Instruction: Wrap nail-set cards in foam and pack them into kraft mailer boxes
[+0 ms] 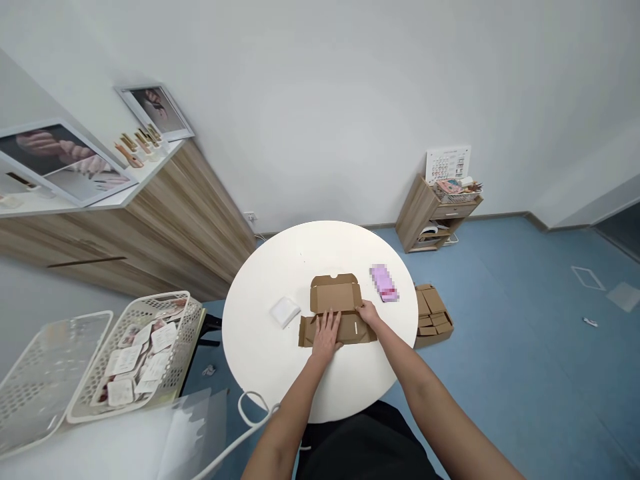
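Our left hand [326,333] lies flat with fingers spread, pressing the near panel of the unfolded brown cardboard mailer box [336,297], which sits at the middle of the round white table [280,380]. Our right hand [369,312] pinches the side flap facing the table's right edge. A small white square packet [285,311] lies toward the table's left, a pink oblong pack [384,283] toward its right. A stack of flat brown cardboard [433,313] lies on the floor beside the table.
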`<action>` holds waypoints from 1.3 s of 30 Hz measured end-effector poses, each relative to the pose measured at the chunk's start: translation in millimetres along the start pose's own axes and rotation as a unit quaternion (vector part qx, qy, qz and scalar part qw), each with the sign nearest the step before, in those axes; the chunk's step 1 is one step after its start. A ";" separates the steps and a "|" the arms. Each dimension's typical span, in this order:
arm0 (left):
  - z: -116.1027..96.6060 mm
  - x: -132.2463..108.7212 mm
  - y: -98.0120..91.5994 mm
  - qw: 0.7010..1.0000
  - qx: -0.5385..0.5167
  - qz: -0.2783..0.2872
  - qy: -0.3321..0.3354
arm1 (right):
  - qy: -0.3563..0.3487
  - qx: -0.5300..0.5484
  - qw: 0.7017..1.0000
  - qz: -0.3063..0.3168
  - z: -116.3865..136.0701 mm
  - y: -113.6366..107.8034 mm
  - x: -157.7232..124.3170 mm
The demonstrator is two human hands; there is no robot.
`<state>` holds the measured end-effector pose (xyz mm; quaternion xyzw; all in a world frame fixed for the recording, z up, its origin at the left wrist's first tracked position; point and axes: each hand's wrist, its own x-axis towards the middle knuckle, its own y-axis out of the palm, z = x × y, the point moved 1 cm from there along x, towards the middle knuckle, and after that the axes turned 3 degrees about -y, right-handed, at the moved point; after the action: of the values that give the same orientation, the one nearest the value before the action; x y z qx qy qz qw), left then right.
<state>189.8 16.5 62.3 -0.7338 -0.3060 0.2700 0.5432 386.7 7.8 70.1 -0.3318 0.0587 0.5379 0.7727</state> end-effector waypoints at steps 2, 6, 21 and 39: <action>1.0 -0.2 3.8 1.000 0.006 0.009 -0.004 | 0.003 0.004 1.000 0.004 -3.1 -1.7 -1.5; -1.6 1.2 5.5 1.000 0.002 0.014 0.005 | 0.001 -0.002 1.000 0.007 -6.9 -4.3 -2.5; -5.2 1.6 0.8 0.999 0.017 0.032 -0.008 | -0.027 -0.193 0.980 -0.032 -2.8 -13.4 -33.8; 12.3 -3.3 -12.9 0.996 0.041 0.058 0.058 | -0.031 -0.291 0.955 -0.044 1.6 11.4 -62.3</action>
<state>176.6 24.7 71.7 -0.7418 -0.2192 0.2705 0.5731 350.6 -38.4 94.1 -0.5275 -0.1386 0.5074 0.6671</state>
